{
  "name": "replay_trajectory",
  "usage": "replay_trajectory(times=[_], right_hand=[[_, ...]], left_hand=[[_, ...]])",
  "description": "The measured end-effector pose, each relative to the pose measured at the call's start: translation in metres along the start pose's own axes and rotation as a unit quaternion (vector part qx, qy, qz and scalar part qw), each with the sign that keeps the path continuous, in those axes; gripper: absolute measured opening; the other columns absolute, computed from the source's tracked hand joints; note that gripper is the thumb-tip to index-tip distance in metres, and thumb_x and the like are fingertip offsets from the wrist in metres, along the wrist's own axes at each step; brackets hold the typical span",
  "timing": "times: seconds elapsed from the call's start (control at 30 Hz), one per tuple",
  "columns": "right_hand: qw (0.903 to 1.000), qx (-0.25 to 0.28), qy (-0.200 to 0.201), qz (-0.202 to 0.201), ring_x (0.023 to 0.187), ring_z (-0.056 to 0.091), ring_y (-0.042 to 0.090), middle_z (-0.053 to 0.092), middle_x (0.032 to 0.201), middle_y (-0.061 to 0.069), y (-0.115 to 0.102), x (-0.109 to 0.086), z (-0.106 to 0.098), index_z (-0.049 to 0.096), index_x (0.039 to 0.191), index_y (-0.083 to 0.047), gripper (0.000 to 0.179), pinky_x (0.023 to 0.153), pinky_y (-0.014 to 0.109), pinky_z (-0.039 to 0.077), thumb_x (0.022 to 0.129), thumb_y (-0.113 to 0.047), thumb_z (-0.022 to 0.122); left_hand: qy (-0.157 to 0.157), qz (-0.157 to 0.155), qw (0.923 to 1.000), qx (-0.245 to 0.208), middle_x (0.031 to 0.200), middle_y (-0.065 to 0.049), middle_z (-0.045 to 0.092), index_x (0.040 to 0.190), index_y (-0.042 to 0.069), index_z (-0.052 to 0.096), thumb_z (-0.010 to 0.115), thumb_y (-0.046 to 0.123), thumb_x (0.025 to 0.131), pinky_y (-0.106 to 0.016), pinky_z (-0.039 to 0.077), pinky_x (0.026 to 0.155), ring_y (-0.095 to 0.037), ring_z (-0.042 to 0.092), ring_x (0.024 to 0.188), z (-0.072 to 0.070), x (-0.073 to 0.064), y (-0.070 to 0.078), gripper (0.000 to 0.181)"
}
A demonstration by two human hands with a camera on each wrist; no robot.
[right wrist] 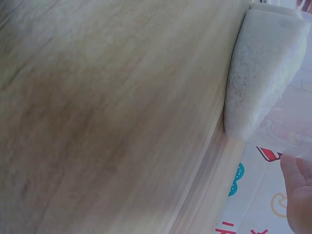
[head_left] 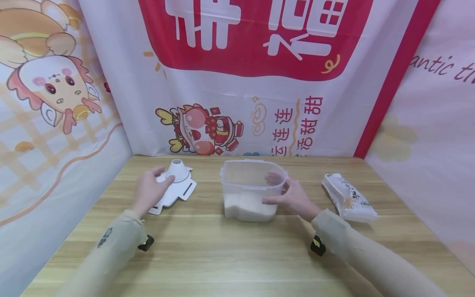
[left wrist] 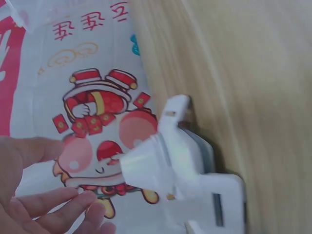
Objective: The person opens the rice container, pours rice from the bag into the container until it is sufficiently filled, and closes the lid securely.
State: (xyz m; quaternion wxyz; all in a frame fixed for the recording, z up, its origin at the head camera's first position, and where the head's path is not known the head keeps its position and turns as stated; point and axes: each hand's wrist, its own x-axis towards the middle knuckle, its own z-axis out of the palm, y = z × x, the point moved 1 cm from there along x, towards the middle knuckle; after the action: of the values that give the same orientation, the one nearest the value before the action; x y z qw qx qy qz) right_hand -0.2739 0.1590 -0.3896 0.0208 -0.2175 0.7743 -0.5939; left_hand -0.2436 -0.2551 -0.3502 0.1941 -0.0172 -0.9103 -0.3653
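The plastic container point(head_left: 237, 188), translucent and uncovered, is stood upright on the table point(head_left: 222, 260), about midway between the left and right edges and near the back edge. Its lower part is filled with white grains point(head_left: 248, 207), heaped unevenly. Its right wall is grasped by the right hand point(head_left: 293, 197), with the thumb in front and the fingers behind. The left hand point(head_left: 150, 189) is empty, its fingers loosely spread beside the spout of the white lid point(head_left: 174, 194), which is laid spout-up towards the table's back left corner. A white packet point(head_left: 349, 199) is laid near the right edge.

Grains could be spilled over the low rim if the container were tipped by the one-sided hold. The thin wall could be flexed by too hard a squeeze. The lid could be nudged askew if the spout were knocked by the left fingers.

The right fingertips are blurred by the cloudy wall, so their exact contact cannot be told. In the right wrist view, the hand and container are cut off by the frame. The lid's underside is hidden, and the packet's print cannot be read.
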Motion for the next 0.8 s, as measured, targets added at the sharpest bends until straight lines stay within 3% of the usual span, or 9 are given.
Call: replay_trajectory(times=[0.13,0.37,0.57,0.8], right_hand=[[1.0,0.004,0.0,0.004,0.124,0.053,0.023,0.058,0.135,0.004,0.0,-0.001,-0.001,0.051,0.138,-0.014,0.084,0.106,0.044,0.04,0.065,-0.022,0.093],[1.0,-0.007,0.002,0.003,0.123,0.053,0.021,0.058,0.135,0.002,0.0,0.0,-0.001,0.052,0.138,-0.015,0.085,0.107,0.043,0.039,0.065,-0.025,0.093],[1.0,-0.007,0.003,0.002,0.124,0.052,0.022,0.058,0.135,0.003,-0.001,-0.001,-0.002,0.051,0.139,-0.014,0.085,0.108,0.042,0.039,0.065,-0.024,0.093],[1.0,-0.003,-0.002,0.008,0.124,0.053,0.02,0.058,0.135,0.001,0.0,-0.001,-0.001,0.051,0.139,-0.015,0.086,0.107,0.042,0.039,0.064,-0.026,0.093]], left_hand=[[0.011,-0.002,0.9995,0.03,0.126,-0.034,0.056,0.128,-0.016,0.054,0.069,0.019,0.091,-0.058,0.04,0.101,-0.049,0.051,0.118,-0.005,-0.004,-0.016,0.053],[-0.03,-0.045,0.9969,0.057,0.124,-0.037,0.054,0.128,-0.019,0.051,0.068,0.022,0.092,-0.06,0.041,0.099,-0.051,0.05,0.117,-0.011,-0.007,-0.04,0.057],[-0.051,-0.069,0.9947,0.058,0.123,-0.035,0.056,0.127,-0.018,0.052,0.068,0.026,0.092,-0.059,0.042,0.098,-0.05,0.052,0.116,-0.015,-0.003,-0.046,0.059],[-0.075,-0.082,0.9918,0.062,0.122,-0.035,0.057,0.128,-0.016,0.052,0.071,0.027,0.091,-0.058,0.045,0.095,-0.048,0.055,0.112,-0.009,0.002,-0.049,0.061]])
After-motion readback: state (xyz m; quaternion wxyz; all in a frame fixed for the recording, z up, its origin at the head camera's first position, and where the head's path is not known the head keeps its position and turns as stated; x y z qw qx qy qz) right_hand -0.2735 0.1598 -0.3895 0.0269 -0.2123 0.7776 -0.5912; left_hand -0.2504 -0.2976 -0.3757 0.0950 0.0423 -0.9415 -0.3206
